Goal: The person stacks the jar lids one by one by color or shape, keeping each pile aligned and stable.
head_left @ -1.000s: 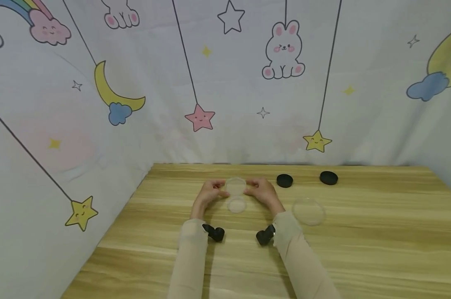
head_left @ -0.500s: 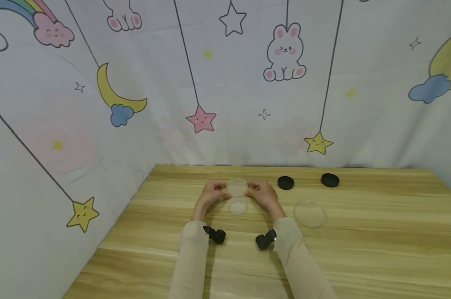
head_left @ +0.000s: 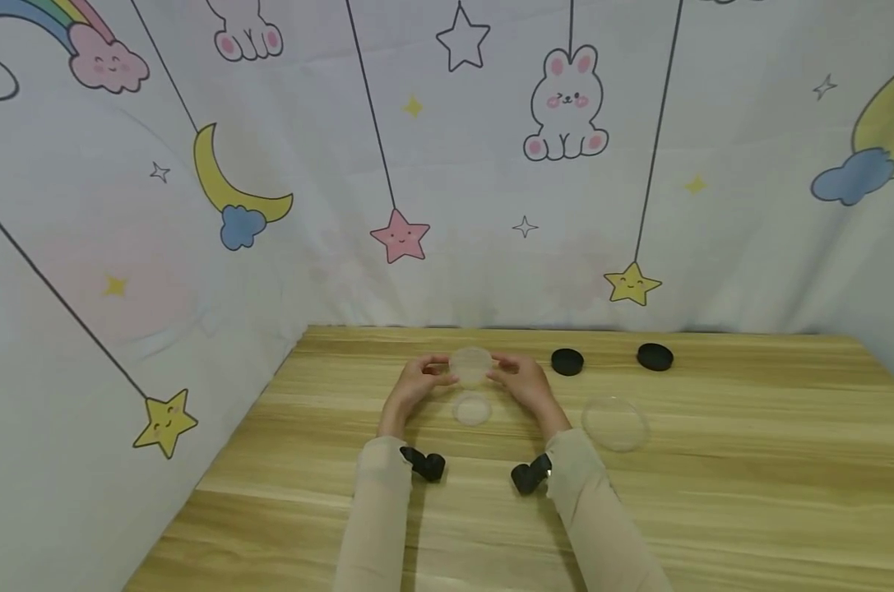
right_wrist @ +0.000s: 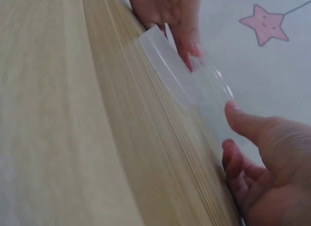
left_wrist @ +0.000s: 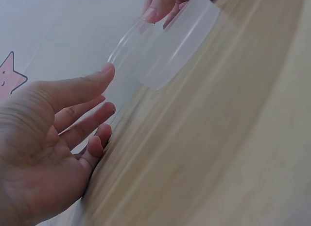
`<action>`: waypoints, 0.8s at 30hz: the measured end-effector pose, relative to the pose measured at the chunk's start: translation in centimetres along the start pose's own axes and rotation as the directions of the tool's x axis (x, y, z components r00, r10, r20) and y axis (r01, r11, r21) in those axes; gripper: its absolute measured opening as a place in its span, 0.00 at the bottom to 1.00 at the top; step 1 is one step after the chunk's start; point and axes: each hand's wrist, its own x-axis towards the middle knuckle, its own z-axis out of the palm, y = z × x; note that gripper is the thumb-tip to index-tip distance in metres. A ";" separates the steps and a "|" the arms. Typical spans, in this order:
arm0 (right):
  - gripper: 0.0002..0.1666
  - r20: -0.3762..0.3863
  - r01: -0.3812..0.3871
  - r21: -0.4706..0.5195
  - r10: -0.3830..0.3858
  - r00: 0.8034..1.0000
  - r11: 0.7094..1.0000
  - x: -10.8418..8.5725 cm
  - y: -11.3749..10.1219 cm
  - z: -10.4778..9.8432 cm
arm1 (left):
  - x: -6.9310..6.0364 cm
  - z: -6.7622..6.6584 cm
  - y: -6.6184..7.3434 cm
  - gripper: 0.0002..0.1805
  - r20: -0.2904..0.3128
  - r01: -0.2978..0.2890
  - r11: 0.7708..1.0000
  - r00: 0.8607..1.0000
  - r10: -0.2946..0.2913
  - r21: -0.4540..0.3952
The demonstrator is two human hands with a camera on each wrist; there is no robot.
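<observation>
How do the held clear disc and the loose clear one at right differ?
Hold: the held disc is between the left hand and right hand; the loose disc lies on the table, untouched.
Size: the loose disc looks wider than the held disc in the head view, though it is also nearer the camera.
Shared: both are round and see-through.

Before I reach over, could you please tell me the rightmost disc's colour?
The rightmost disc is black, clearest in the head view.
</observation>
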 end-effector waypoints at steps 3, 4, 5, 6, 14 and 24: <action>0.27 0.000 -0.009 0.028 0.009 1.000 1.000 0.0 -0.1 -0.1 | 0.1 0.0 0.0 0.25 0.004 0.010 0.999 1.000 -0.010 -0.041; 0.27 -0.003 -0.014 0.043 0.014 1.000 0.999 0.0 -0.1 -0.1 | 0.2 0.0 -0.1 0.24 0.003 0.011 0.998 1.000 -0.011 -0.056; 0.27 -0.006 -0.015 0.054 0.015 1.000 0.998 0.0 -0.2 -0.1 | 0.3 0.0 0.0 0.24 0.001 0.015 0.997 1.000 -0.015 -0.078; 0.27 -0.006 -0.017 0.070 0.018 1.000 0.997 0.0 -0.3 -0.2 | 0.3 0.0 0.0 0.23 -0.001 0.022 0.994 1.000 -0.022 -0.104; 0.28 0.010 -0.022 0.208 0.020 1.000 0.978 -0.1 -1.8 -1.0 | 0.2 -0.3 1.3 0.24 -0.006 0.015 0.971 1.000 -0.017 -0.240; 0.31 -0.025 0.037 0.235 -0.032 0.999 0.971 -1.2 -4.4 -3.1 | -0.3 -0.4 3.6 0.24 -0.007 -0.140 0.947 0.990 0.144 -0.288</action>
